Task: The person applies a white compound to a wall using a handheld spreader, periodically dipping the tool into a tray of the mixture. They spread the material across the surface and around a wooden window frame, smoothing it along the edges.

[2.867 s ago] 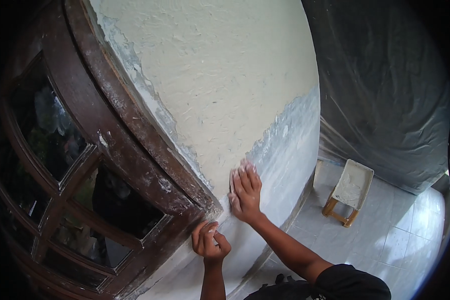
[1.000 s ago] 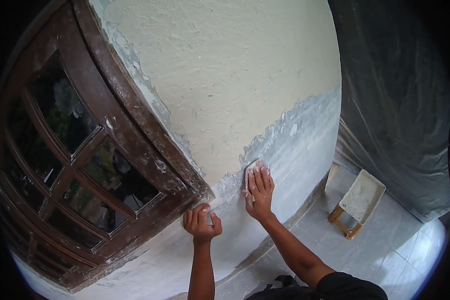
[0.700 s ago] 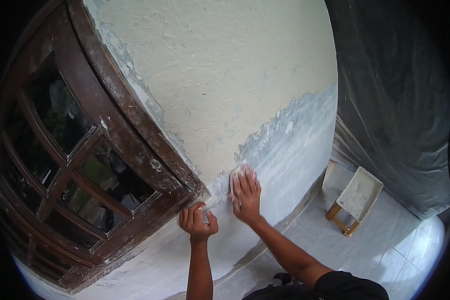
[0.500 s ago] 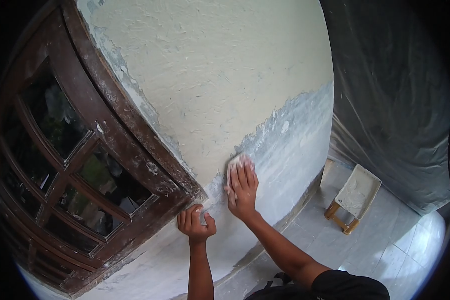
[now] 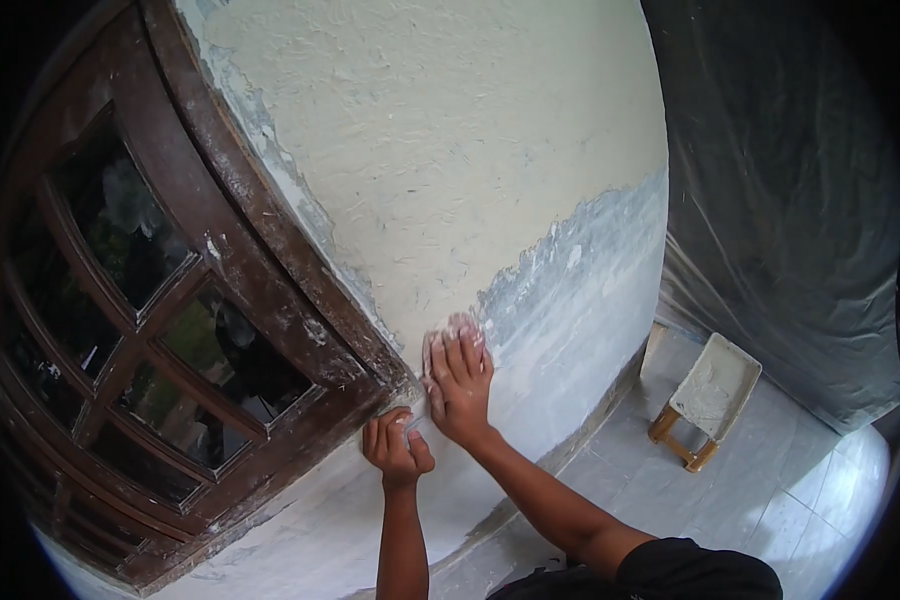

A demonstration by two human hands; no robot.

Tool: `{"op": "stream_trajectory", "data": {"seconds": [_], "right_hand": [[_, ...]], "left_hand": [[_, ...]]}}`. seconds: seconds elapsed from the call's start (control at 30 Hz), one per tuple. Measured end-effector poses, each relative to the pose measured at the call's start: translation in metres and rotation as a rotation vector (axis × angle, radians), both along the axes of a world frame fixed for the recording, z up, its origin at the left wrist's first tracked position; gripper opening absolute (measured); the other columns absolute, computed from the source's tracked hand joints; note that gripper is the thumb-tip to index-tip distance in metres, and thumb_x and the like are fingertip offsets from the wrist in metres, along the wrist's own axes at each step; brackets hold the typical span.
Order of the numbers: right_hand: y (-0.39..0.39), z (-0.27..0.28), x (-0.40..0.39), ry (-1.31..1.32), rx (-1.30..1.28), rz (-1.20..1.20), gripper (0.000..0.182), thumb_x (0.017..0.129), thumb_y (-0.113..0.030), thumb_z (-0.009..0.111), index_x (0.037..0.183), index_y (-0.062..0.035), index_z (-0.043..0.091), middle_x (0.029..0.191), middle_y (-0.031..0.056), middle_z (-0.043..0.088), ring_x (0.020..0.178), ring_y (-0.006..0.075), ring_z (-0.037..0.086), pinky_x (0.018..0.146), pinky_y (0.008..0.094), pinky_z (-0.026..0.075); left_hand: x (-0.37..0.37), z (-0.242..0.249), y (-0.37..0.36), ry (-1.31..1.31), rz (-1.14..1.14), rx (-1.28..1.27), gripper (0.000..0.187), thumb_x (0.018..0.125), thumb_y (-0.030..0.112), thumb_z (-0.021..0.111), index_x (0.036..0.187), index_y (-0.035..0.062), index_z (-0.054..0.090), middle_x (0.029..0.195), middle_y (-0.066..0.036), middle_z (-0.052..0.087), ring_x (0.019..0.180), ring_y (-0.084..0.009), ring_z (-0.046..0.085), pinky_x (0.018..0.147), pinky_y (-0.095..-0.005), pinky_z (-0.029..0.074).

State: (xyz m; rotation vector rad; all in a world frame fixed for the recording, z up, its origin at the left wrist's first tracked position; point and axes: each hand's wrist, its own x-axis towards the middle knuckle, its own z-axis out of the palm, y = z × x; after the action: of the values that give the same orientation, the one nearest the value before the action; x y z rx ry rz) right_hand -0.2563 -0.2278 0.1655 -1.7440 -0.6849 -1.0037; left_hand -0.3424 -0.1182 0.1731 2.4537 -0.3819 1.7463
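Note:
Flat against the wall (image 5: 450,180), my right hand (image 5: 461,385) presses a putty-smeared, whitish flat piece (image 5: 433,350) under its fingers; the kind is hard to tell. White filler coats the fingertips. Lower and to the left, my left hand (image 5: 398,452) is curled around a thin grey piece (image 5: 411,426), close to the bottom corner of the dark wooden window frame (image 5: 375,385). Cream filler with rough ridges covers the upper wall, while a grey-white bare band (image 5: 570,270) runs below it.
A shallow tray (image 5: 718,385) smeared with white filler rests on a small wooden stool (image 5: 695,452) at right. Dark plastic sheeting (image 5: 780,200) hangs behind it. Grey tiles (image 5: 770,490) cover the floor. Glass panes (image 5: 235,345) fill the brown window.
My right hand has slid left and slightly down along the wall, nearer the window frame corner. My left hand has shifted slightly right. The view has moved a little.

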Motion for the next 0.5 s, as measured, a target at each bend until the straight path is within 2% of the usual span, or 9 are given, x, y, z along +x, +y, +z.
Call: {"op": "stream_trajectory", "data": {"seconds": [0.03, 0.1, 0.17, 0.3, 0.33, 0.4, 0.5], "right_hand": [[0.005, -0.014, -0.005, -0.039, -0.007, -0.021, 0.055, 0.088, -0.015, 0.065, 0.14, -0.0016, 0.053, 0.144, 0.0215, 0.05, 0.142, 0.0403, 0.037, 0.112, 0.0564, 0.021], [0.011, -0.045, -0.022, -0.031, -0.021, 0.002, 0.054, 0.088, -0.015, 0.066, 0.139, -0.0011, 0.054, 0.143, 0.0215, 0.051, 0.141, 0.0406, 0.037, 0.111, 0.0568, 0.021], [0.008, -0.054, -0.03, -0.015, -0.027, 0.037, 0.053, 0.088, -0.015, 0.065, 0.137, 0.0008, 0.055, 0.143, 0.0222, 0.051, 0.141, 0.0415, 0.037, 0.111, 0.0575, 0.021], [0.005, -0.004, -0.022, -0.01, 0.049, -0.021, 0.053, 0.089, -0.013, 0.063, 0.138, 0.0016, 0.053, 0.146, 0.0223, 0.048, 0.141, 0.0424, 0.036, 0.112, 0.0578, 0.022], [0.008, -0.009, -0.022, -0.006, 0.049, -0.023, 0.053, 0.089, -0.013, 0.063, 0.138, 0.0016, 0.053, 0.146, 0.0223, 0.048, 0.141, 0.0424, 0.036, 0.112, 0.0578, 0.022], [0.016, -0.024, -0.019, -0.004, -0.003, -0.02, 0.053, 0.087, -0.014, 0.066, 0.138, -0.0029, 0.055, 0.144, 0.0183, 0.051, 0.141, 0.0372, 0.039, 0.111, 0.0576, 0.022], [0.012, -0.044, -0.04, 0.0, -0.004, -0.004, 0.052, 0.087, -0.015, 0.067, 0.137, -0.0032, 0.055, 0.144, 0.0182, 0.051, 0.141, 0.0371, 0.039, 0.112, 0.0575, 0.021]], "left_hand": [[0.0, 0.0, 0.0, -0.003, -0.002, 0.0, 0.015, 0.082, 0.013, 0.052, 0.09, 0.002, 0.059, 0.09, -0.013, 0.068, 0.073, -0.0323, 0.061, 0.067, -0.0427, 0.046], [0.001, 0.0, -0.001, -0.013, -0.095, -0.054, 0.02, 0.091, 0.016, 0.046, 0.087, -0.001, 0.055, 0.088, -0.019, 0.066, 0.073, -0.0356, 0.06, 0.066, -0.0442, 0.046], [0.0, -0.002, 0.001, -0.005, -0.104, -0.057, 0.018, 0.09, 0.015, 0.047, 0.089, -0.0005, 0.055, 0.089, -0.018, 0.067, 0.074, -0.0354, 0.061, 0.067, -0.0446, 0.047], [0.0, -0.002, 0.002, -0.005, -0.12, -0.068, 0.018, 0.089, 0.015, 0.047, 0.09, 0.0001, 0.056, 0.09, -0.017, 0.067, 0.076, -0.0354, 0.063, 0.068, -0.0448, 0.05], [-0.002, -0.003, 0.003, -0.001, -0.122, -0.068, 0.018, 0.089, 0.015, 0.047, 0.09, 0.0001, 0.056, 0.09, -0.017, 0.067, 0.076, -0.0354, 0.063, 0.068, -0.0448, 0.05], [-0.001, -0.003, 0.004, -0.003, -0.143, -0.073, 0.018, 0.088, 0.015, 0.047, 0.09, -0.0002, 0.056, 0.089, -0.018, 0.066, 0.076, -0.0356, 0.063, 0.068, -0.0447, 0.051], [-0.001, -0.001, 0.003, -0.013, -0.141, -0.056, 0.019, 0.087, 0.015, 0.047, 0.09, -0.0007, 0.057, 0.089, -0.018, 0.066, 0.075, -0.0356, 0.063, 0.068, -0.0444, 0.051]]}}
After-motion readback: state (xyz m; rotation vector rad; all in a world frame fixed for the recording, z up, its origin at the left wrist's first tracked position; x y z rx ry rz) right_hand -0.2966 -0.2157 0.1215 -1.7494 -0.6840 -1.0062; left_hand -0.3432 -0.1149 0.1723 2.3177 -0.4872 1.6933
